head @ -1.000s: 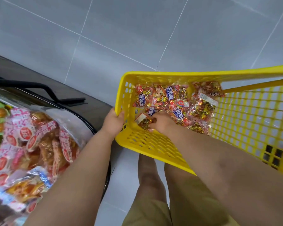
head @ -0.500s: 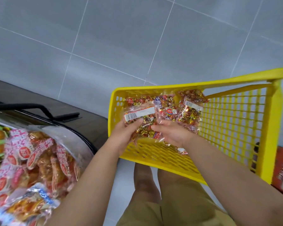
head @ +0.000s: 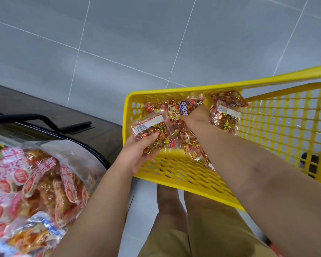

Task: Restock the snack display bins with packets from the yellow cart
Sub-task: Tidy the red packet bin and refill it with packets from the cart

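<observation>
Over the near left corner of the yellow cart (head: pixel 127 115), the person's left hand (head: pixel 137 154) holds one clear packet (head: pixel 150 127) of foil-wrapped sweets. The thumb presses on top just below its white barcode label and the fingers curl underneath. The right hand (head: pixel 196 115) is sunk in the pile of packets (head: pixel 183 106) against the cart's far wall. Its fingers bend down into the wrappers, but whether they have closed round one cannot be told. A second packet (head: pixel 225 115), also labelled, lies just beside that hand, to its right.

These packets look light and floppy — thin film round loose, hard little pieces that shift inside — and the film is likely slick. A pinch at one corner would probably let the bag sag and swing. A hold across the middle, thumb above and fingers below as the left hand has it, seems safer, and several could likely be stacked in one hand.

Half a second ago both hands met on the held packet; now the left keeps it alone while the right has gone deeper into the pile. A second ago the left hand gripped the cart's rim. The display bin (head: pixel 85 156), heaped with bagged snacks (head: pixel 35 182), sits at the lower left — well apart from the held packet.
</observation>
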Action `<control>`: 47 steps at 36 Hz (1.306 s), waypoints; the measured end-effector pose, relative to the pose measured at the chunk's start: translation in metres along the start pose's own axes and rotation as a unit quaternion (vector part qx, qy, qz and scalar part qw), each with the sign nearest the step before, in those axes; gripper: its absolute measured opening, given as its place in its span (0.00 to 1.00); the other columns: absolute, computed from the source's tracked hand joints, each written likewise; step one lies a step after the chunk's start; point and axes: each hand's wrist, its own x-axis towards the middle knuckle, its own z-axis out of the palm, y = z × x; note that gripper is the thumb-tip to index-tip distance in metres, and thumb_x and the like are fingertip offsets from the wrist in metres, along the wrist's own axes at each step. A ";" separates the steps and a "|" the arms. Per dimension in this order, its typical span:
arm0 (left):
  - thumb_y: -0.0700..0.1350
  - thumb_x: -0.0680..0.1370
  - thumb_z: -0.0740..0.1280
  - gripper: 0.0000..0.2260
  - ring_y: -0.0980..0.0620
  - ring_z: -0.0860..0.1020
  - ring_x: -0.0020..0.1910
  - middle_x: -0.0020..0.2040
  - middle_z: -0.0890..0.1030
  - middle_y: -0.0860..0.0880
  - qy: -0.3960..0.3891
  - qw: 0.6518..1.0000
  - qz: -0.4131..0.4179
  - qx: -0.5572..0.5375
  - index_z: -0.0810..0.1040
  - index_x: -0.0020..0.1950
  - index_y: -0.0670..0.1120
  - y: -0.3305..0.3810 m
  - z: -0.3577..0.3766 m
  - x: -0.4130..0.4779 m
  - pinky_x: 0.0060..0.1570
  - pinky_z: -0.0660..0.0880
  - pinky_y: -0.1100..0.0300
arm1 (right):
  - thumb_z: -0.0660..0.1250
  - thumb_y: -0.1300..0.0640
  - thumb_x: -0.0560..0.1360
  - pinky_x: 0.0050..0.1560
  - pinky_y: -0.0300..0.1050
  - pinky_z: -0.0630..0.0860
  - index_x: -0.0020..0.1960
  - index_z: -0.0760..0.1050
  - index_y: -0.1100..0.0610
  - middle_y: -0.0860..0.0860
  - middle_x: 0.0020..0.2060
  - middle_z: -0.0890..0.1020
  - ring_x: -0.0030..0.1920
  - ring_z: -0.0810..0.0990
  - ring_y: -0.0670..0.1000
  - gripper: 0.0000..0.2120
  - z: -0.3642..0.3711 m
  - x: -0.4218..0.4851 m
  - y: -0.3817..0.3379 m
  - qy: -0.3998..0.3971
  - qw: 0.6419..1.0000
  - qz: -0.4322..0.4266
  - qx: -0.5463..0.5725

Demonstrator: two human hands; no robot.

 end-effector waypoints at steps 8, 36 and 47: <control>0.37 0.78 0.66 0.13 0.45 0.83 0.49 0.54 0.83 0.47 0.043 0.999 -0.004 -0.018 0.75 0.57 0.51 0.000 -0.005 0.002 0.29 0.79 0.59 | 0.71 0.44 0.70 0.56 0.46 0.71 0.64 0.70 0.61 0.58 0.62 0.75 0.62 0.74 0.59 0.30 -0.007 0.005 0.008 -0.083 0.996 -0.012 0.009; 0.44 0.67 0.73 0.25 0.47 0.84 0.49 0.51 0.85 0.48 0.013 0.999 0.017 0.040 0.72 0.62 0.52 -0.016 -0.002 -0.001 0.38 0.81 0.53 | 0.63 0.43 0.76 0.53 0.38 0.71 0.58 0.74 0.49 0.46 0.55 0.79 0.53 0.76 0.42 0.15 -0.015 -0.084 0.063 -0.140 0.963 -0.152 0.171; 0.46 0.68 0.73 0.24 0.47 0.84 0.49 0.52 0.85 0.49 0.007 0.999 -0.014 0.041 0.71 0.62 0.56 -0.022 -0.007 -0.003 0.38 0.81 0.53 | 0.73 0.42 0.67 0.62 0.56 0.71 0.70 0.63 0.56 0.56 0.66 0.70 0.66 0.69 0.59 0.38 0.005 -0.029 0.076 -0.072 0.992 -0.053 -0.095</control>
